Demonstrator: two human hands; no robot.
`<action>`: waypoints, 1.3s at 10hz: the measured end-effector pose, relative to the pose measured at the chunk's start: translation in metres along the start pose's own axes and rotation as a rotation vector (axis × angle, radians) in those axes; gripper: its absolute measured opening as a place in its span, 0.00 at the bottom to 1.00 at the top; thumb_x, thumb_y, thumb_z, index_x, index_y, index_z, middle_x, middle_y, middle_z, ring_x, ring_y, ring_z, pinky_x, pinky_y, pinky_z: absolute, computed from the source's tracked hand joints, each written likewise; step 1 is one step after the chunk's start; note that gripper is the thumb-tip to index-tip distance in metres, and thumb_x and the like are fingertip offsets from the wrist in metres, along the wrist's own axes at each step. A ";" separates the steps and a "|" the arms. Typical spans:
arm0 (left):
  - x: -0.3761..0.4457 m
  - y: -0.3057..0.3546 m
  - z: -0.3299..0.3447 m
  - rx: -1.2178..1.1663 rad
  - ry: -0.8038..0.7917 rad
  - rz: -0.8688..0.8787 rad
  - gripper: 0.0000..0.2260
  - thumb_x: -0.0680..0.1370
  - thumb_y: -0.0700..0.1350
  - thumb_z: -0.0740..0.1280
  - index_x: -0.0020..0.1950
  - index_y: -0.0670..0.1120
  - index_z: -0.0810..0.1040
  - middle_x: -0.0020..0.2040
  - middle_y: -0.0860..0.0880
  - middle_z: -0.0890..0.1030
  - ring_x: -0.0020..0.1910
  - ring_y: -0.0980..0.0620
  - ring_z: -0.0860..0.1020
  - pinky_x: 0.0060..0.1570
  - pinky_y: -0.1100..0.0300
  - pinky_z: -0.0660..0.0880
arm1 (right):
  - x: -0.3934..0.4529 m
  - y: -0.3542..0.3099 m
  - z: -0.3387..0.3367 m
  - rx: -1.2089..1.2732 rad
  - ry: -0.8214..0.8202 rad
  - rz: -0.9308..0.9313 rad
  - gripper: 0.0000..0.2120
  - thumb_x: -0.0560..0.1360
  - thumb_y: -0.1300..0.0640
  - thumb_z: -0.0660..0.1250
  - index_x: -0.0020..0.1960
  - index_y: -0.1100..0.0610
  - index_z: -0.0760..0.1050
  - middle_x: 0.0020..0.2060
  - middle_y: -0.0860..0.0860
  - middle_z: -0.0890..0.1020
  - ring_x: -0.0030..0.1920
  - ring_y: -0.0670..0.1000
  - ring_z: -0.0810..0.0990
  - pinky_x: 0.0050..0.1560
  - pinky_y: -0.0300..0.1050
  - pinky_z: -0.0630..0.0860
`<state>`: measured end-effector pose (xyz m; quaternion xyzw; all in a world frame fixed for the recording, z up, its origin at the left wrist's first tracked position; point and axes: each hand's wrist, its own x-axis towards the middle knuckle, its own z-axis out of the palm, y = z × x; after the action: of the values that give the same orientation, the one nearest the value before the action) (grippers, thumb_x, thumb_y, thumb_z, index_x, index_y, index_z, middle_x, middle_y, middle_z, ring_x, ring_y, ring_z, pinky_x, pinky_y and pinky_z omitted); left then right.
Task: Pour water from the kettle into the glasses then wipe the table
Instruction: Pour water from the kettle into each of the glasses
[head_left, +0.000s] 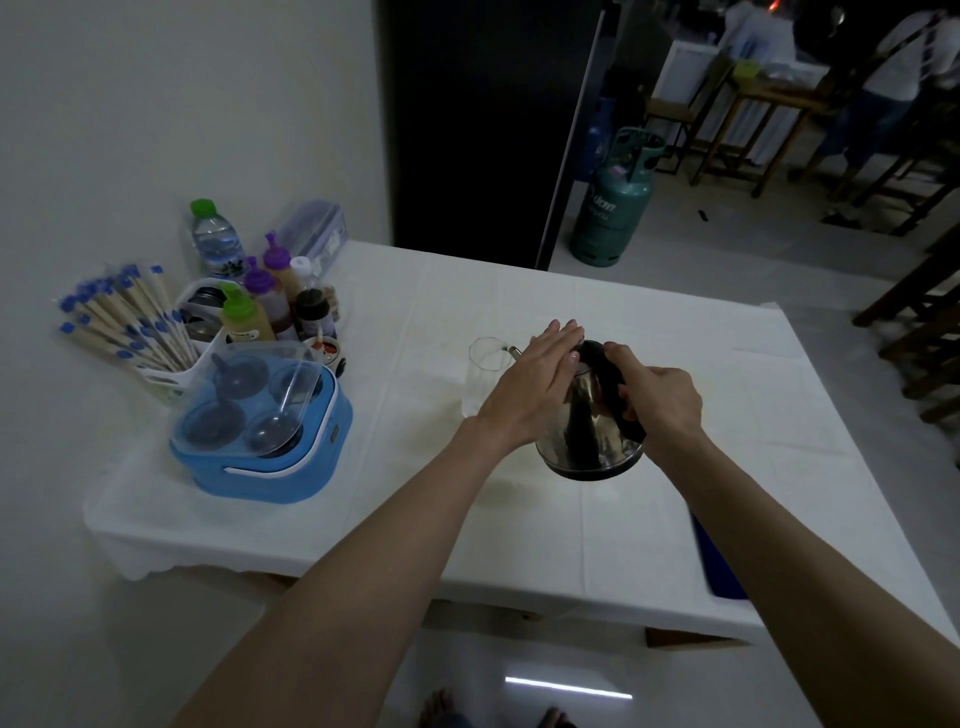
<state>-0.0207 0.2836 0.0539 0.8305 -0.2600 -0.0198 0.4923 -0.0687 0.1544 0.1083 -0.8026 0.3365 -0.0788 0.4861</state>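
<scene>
Steel kettle is lifted off the table, tilted w/ spout toward the clear glass; its long axis leans up and away from base to lid, base nearest the camera. Spout tip sits at the glass rim. Right hand grips the black handle, fingers curled round it. Left hand lies flat on the lid side, fingers straight and together. Glass stands just left of the kettle on the white tablecloth. Farther left of the kettle: blue condiment box, sauce bottles, chopsticks. Beyond the kettle: green gas cylinder on the floor, wooden chairs, dim room.
</scene>
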 end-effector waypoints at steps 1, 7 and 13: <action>-0.001 0.000 -0.001 0.003 0.000 0.001 0.20 0.85 0.47 0.51 0.76 0.46 0.63 0.77 0.50 0.62 0.78 0.56 0.53 0.75 0.60 0.49 | 0.000 0.000 0.000 -0.011 -0.002 -0.004 0.24 0.72 0.37 0.68 0.32 0.58 0.79 0.32 0.52 0.82 0.35 0.54 0.79 0.47 0.51 0.78; -0.002 0.000 -0.006 0.006 -0.001 -0.001 0.19 0.85 0.45 0.51 0.75 0.44 0.64 0.77 0.49 0.63 0.77 0.55 0.54 0.72 0.66 0.47 | -0.002 -0.001 0.004 0.001 -0.002 0.010 0.24 0.71 0.37 0.68 0.34 0.58 0.80 0.35 0.53 0.83 0.37 0.55 0.80 0.44 0.47 0.76; 0.003 -0.003 -0.004 0.002 -0.028 0.009 0.19 0.85 0.45 0.51 0.75 0.44 0.64 0.77 0.49 0.63 0.78 0.55 0.53 0.76 0.58 0.49 | 0.003 0.005 0.007 0.067 -0.003 0.029 0.23 0.71 0.37 0.69 0.33 0.57 0.79 0.35 0.52 0.82 0.38 0.55 0.80 0.47 0.51 0.78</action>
<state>-0.0155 0.2867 0.0547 0.8294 -0.2704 -0.0290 0.4881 -0.0662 0.1561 0.0998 -0.7811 0.3445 -0.0818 0.5144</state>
